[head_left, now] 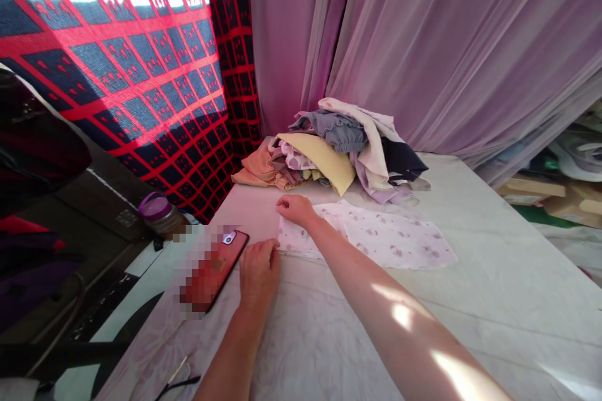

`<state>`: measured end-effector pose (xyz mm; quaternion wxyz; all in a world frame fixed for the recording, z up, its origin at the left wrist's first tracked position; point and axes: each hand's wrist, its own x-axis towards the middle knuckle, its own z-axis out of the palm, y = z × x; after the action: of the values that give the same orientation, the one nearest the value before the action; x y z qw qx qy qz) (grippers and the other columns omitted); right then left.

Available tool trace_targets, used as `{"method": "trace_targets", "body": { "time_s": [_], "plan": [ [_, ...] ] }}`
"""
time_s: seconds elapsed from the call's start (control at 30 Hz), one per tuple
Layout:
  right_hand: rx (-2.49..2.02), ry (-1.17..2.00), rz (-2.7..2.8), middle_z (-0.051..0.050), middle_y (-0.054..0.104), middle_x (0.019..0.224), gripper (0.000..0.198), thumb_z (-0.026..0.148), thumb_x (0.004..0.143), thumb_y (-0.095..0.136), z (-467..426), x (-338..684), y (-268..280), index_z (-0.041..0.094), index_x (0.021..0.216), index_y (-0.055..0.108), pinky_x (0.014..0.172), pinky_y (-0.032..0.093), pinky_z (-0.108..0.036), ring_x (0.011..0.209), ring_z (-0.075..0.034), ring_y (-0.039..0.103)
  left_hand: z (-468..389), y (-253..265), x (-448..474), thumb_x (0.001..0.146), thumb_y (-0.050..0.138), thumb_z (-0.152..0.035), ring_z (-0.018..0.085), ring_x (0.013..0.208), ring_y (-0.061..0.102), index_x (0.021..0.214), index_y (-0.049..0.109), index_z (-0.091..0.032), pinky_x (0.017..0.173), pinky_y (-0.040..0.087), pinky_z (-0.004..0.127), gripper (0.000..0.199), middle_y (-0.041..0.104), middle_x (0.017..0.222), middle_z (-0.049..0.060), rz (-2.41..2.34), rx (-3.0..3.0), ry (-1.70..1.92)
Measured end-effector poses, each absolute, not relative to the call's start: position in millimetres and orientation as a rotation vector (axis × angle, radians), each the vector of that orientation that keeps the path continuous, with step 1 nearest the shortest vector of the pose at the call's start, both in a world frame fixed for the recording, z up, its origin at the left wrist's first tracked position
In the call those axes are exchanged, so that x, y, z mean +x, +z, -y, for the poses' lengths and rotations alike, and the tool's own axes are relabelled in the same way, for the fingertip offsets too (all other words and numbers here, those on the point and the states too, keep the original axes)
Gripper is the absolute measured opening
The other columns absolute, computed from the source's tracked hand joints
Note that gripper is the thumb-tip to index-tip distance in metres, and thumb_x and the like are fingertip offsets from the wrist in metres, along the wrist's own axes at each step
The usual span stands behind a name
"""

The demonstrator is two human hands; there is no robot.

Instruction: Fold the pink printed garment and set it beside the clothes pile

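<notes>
On the big pale table (508,282), from the head camera, a thin white cloth (399,241) with little pink pictures, flat but a bit wrinkly, just in front of a big heap of clothes (329,153). At the cloth's far left corner, the right hand (295,209), with fingers curled in close together; hard to tell about any pinch of cloth between them. At the near left corner, the left hand (259,266), low on the table, with bent fingers and tips right by the cloth's edge; too hidden to tell, open or closed. Just left of that hand, a red phone (219,269), back side up, partly blurred into squares. In the heap, yellow, gray, orange, cream and dark clothes, all jumbled up. Near the table's left edge, a jar (162,216) with a purple lid. Behind the heap, a long purple curtain (289,31).
</notes>
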<state>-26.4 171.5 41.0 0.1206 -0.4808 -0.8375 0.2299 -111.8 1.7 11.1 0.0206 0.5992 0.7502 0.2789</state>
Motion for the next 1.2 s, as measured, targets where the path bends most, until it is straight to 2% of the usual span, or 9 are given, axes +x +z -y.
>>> {"method": "trace_targets", "body": {
  "time_s": [0.13,0.3,0.43,0.53,0.7,0.83,0.97,1.07,1.2],
  "plan": [
    [-1.348,0.582,2.382,0.001,0.072,0.097,0.019,0.028,0.086,0.054,-168.7,-25.2,32.3,0.026,0.098,0.069,0.084,0.039,-0.029,0.097,-0.018,0.059,-1.8,12.1,-111.7,0.086,0.049,-0.015,0.025,0.088,0.058,0.100,0.068,-0.024,0.079,0.041,0.038,0.025,0.069,0.091,0.006,-2.320,1.904,0.813],
    [-1.341,0.398,2.409,-0.004,0.070,0.103,0.018,0.030,0.090,0.054,-164.6,-26.9,21.4,0.024,0.096,0.069,0.088,0.036,-0.034,0.102,-0.021,0.055,-2.3,9.9,-113.3,0.083,0.050,-0.014,0.025,0.088,0.058,0.094,0.071,-0.024,0.079,0.043,0.038,0.025,0.067,0.089,0.006,-2.313,1.930,0.814],
    [-1.353,0.407,2.410,-0.005,0.068,0.107,0.020,0.032,0.091,0.054,-161.5,-22.9,24.9,0.024,0.102,0.068,0.088,0.037,-0.034,0.103,-0.021,0.055,-2.4,5.6,-114.5,0.078,0.053,-0.014,0.026,0.104,0.057,0.091,0.068,-0.023,0.088,0.044,0.040,0.023,0.065,0.113,0.007,-2.297,1.958,0.890],
    [-1.245,0.397,2.350,-0.005,0.067,0.109,0.021,0.030,0.092,0.052,-153.1,-11.7,29.3,0.023,0.104,0.067,0.090,0.037,-0.033,0.103,-0.020,0.055,-1.5,5.4,-112.6,0.077,0.051,-0.012,0.027,0.120,0.050,0.095,0.065,-0.022,0.100,0.039,0.044,0.024,0.062,0.126,0.005,-2.216,2.051,0.930],
    [-0.995,0.530,2.482,-0.002,0.068,0.094,0.017,0.025,0.090,0.053,-137.2,1.5,29.5,0.023,0.094,0.070,0.081,0.040,-0.025,0.089,-0.015,0.058,-0.5,9.6,-107.9,0.076,0.051,-0.011,0.028,0.123,0.050,0.096,0.064,-0.023,0.105,0.034,0.047,0.026,0.067,0.122,0.003,-2.108,2.102,0.862],
    [-0.965,0.479,2.625,-0.003,0.068,0.092,0.017,0.029,0.089,0.056,-136.3,0.1,26.0,0.024,0.088,0.072,0.082,0.040,-0.026,0.090,-0.016,0.058,-0.9,9.0,-108.5,0.076,0.052,-0.013,0.028,0.122,0.051,0.095,0.064,-0.024,0.105,0.034,0.049,0.025,0.067,0.121,0.003,-2.062,2.055,0.832],
    [-0.938,0.480,2.600,-0.004,0.068,0.095,0.014,0.029,0.089,0.059,-139.0,2.0,21.8,0.022,0.092,0.070,0.085,0.040,-0.027,0.091,-0.016,0.057,-2.6,4.6,-112.7,0.077,0.051,-0.014,0.026,0.118,0.053,0.093,0.064,-0.025,0.104,0.037,0.046,0.023,0.070,0.115,0.002,-2.040,1.995,0.974],
    [-0.885,0.473,2.586,-0.006,0.067,0.097,0.016,0.030,0.088,0.061,-139.2,3.9,18.1,0.019,0.096,0.069,0.088,0.040,-0.028,0.093,-0.016,0.057,-4.5,1.8,-115.6,0.076,0.050,-0.012,0.024,0.111,0.057,0.095,0.063,-0.023,0.100,0.042,0.042,0.026,0.068,0.112,0.005,-2.102,1.899,1.097],
    [-0.889,0.459,2.589,-0.007,0.067,0.098,0.020,0.032,0.086,0.063,-136.9,1.0,17.4,0.017,0.100,0.067,0.088,0.040,-0.029,0.094,-0.017,0.057,-5.9,0.1,-117.5,0.076,0.052,-0.015,0.024,0.100,0.059,0.098,0.062,-0.021,0.094,0.045,0.041,0.025,0.068,0.102,0.006,-2.152,1.863,1.051]
  ]
}}
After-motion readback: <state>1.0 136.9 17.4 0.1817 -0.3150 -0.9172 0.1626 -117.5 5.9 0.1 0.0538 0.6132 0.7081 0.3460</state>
